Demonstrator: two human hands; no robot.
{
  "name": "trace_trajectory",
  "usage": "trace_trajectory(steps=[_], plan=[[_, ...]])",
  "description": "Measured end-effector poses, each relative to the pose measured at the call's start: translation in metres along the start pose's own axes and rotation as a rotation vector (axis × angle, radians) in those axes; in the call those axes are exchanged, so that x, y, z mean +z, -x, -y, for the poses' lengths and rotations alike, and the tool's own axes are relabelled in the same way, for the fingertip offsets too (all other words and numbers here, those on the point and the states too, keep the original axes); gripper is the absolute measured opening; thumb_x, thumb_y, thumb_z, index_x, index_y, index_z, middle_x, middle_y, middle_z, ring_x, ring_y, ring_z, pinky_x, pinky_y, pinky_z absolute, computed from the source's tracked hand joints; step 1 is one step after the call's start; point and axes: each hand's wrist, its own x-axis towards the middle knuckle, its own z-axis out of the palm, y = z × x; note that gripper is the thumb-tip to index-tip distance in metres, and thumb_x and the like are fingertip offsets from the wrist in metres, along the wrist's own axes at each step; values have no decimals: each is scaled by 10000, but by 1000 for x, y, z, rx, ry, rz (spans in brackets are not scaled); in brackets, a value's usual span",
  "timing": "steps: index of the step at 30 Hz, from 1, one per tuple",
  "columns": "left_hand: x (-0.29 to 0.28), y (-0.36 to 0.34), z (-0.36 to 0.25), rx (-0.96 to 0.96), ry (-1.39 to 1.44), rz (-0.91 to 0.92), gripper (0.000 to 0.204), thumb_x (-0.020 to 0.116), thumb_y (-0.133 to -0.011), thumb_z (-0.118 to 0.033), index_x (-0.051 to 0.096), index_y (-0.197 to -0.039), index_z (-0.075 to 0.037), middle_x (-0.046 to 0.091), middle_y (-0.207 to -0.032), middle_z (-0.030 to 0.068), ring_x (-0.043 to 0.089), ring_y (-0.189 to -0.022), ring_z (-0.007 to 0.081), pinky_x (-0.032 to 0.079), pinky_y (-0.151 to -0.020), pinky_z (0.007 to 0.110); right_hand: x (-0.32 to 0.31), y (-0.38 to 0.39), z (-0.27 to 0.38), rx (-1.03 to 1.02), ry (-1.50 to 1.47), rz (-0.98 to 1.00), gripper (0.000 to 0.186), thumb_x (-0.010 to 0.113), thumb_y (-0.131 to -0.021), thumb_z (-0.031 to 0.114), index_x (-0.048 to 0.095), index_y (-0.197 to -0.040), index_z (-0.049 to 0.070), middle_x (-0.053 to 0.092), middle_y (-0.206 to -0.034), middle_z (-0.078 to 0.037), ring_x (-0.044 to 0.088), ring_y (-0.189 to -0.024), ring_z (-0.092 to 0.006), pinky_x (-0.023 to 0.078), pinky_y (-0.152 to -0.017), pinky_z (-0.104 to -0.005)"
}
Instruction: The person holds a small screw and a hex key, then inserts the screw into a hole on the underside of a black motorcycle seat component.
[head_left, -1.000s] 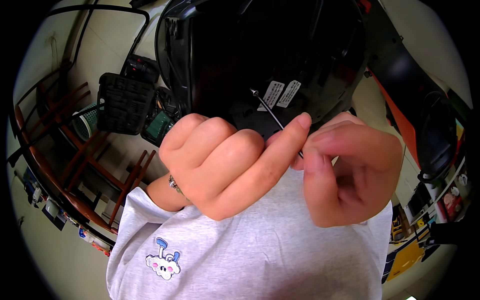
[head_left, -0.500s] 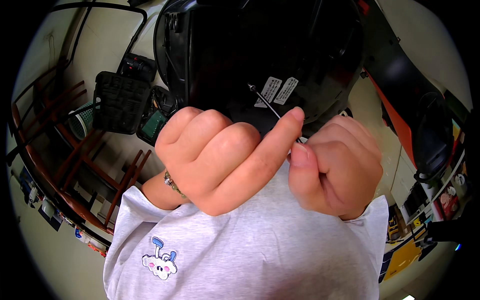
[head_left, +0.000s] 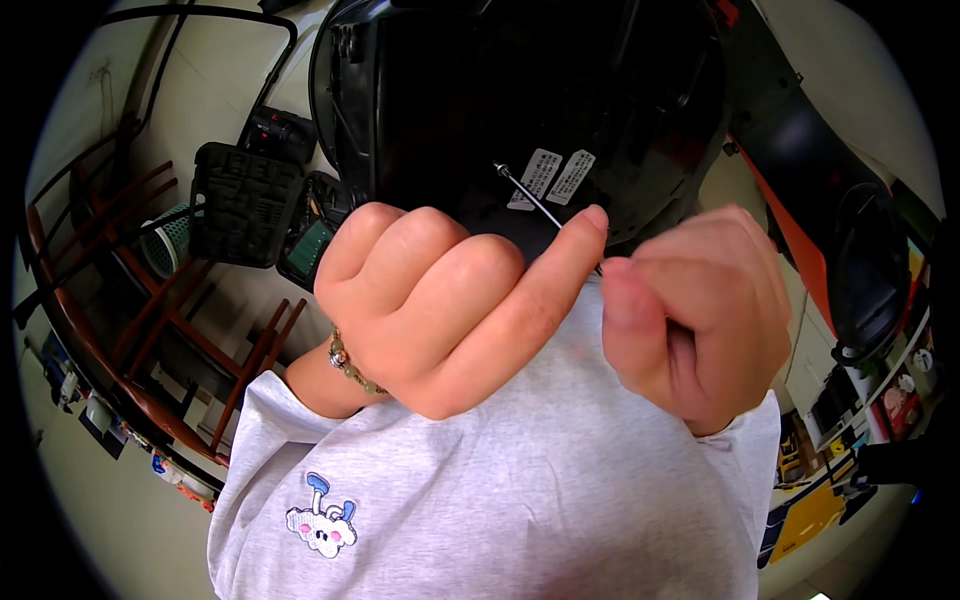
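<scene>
A thin metal rod (head_left: 533, 201) with a small collared tip slants up and left from my left hand (head_left: 440, 310). The fingers of that hand are curled and closed around it, the index finger lying across the rod; the thumb is hidden. A beaded bracelet (head_left: 350, 368) circles the left wrist. My right hand (head_left: 705, 320), partly blurred, is closed close beside the left index fingertip. Its thumb is by the rod's lower end, and whether anything is inside its fingers is hidden. Beyond both hands stands a large black plastic housing (head_left: 450, 110) with two white labels (head_left: 570, 178).
At the left an open black tool case (head_left: 245, 205) lies near a black power tool (head_left: 280, 135). Dark red wooden chairs (head_left: 130, 375) and a green-white basket (head_left: 165, 243) are farther left. A black-and-orange panel (head_left: 800, 170) leans at the right.
My right hand has moved right and slightly up, away from the left index finger. The left hand and the rod have shifted only a little.
</scene>
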Motion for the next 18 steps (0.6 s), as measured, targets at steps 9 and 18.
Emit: trace_trajectory(steps=[9,18], plan=[[-5,-1,2,-10,3,37,396,797,-600,-41,704,-984,-16,622,-699,-29,383,-512,102,277,-463,245,3,-4,-8,-54,-32,-67,292,748,-749,70,631,-998,-26,634,-786,-91,577,-637,-187,447,-569,-258],[-2,0,3,-25,22,18,367,769,-632,-25,696,-991,-4,655,-746,-8,397,-506,107,294,-462,249,-5,-2,-9,-130,147,-12,188,770,-690,46,641,-822,7,604,-695,-72,518,-582,-188,407,-520,-281]])
